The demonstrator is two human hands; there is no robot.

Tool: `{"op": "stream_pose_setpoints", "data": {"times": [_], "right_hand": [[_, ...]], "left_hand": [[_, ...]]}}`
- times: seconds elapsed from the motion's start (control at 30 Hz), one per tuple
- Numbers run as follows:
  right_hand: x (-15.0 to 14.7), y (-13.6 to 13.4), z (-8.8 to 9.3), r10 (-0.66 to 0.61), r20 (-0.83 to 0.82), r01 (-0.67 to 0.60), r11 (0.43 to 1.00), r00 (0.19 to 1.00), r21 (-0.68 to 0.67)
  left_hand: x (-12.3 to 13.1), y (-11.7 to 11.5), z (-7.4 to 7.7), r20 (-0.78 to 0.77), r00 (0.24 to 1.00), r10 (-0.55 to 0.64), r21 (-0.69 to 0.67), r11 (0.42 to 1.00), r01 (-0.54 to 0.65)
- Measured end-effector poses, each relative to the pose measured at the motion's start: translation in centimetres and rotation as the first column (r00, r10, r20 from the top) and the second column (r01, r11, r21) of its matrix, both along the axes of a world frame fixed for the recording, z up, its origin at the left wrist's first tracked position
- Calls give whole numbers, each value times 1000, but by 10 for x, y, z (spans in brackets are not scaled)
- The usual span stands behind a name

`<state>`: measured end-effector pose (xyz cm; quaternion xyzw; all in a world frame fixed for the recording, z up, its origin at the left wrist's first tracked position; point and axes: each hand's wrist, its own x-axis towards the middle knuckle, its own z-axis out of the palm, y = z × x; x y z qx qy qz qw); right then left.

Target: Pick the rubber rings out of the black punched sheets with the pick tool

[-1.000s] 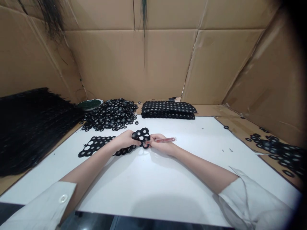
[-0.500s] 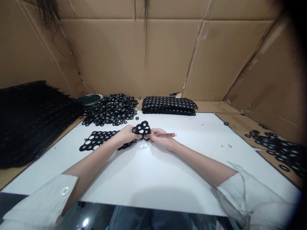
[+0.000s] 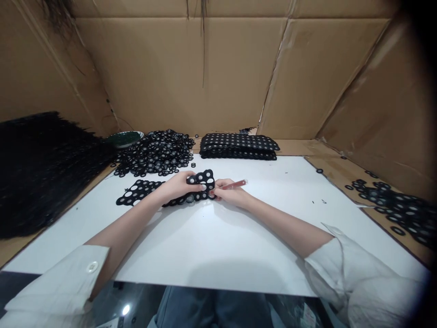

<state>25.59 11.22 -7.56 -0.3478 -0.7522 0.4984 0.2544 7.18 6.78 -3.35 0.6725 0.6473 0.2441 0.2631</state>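
A black mat of joined rings (image 3: 136, 191) lies on the white board, its right end raised off the surface. My left hand (image 3: 177, 186) is closed around that raised end, the thumb pressed on its face. At the mat's right edge my right hand (image 3: 229, 195) is closed, fingertips touching the rings. Out of its grip sticks a slim tool with a see-through reddish handle (image 3: 236, 184). The tool's working tip is hidden by the fingers and rings.
Behind the mat rises a heap of loose black rings (image 3: 160, 152), beside a dish of dark green bits (image 3: 124, 139). Finished-looking ring mats (image 3: 239, 146) are stacked at the back. Black strands (image 3: 44, 177) fill the left; more ringed pieces (image 3: 403, 209) lie right. Cardboard walls (image 3: 177, 68) enclose the board.
The raised end of the mat has turned and spread wider between my hands. The reddish handle has swung so its free end points more upward. The whole view has shifted slightly.
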Motion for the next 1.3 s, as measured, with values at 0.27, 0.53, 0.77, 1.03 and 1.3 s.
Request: {"op": "stream_pose_setpoints", "data": {"times": [0.27, 0.53, 0.77, 1.03, 1.3], "right_hand": [[6, 9, 8, 46, -342, -135, 961, 939, -241], [2, 1, 12, -84, -389, 60, 995, 918, -75], [0, -3, 4, -62, -404, 71, 997, 913, 8], [0, -13, 6, -82, -257, 117, 986, 963, 123], [-6, -22, 9, -204, -194, 243, 949, 960, 202]], "left_hand": [[-4, 2, -2, 116, 986, -124, -37, 991, 129], [-5, 6, -6, 180, 981, -76, 61, 996, 66], [-2, 9, -11, 255, 958, -131, 195, 977, 82], [10, 1, -10, 275, 961, 2, 232, 970, -68], [27, -13, -8, 250, 962, 110, 245, 954, -173]]}}
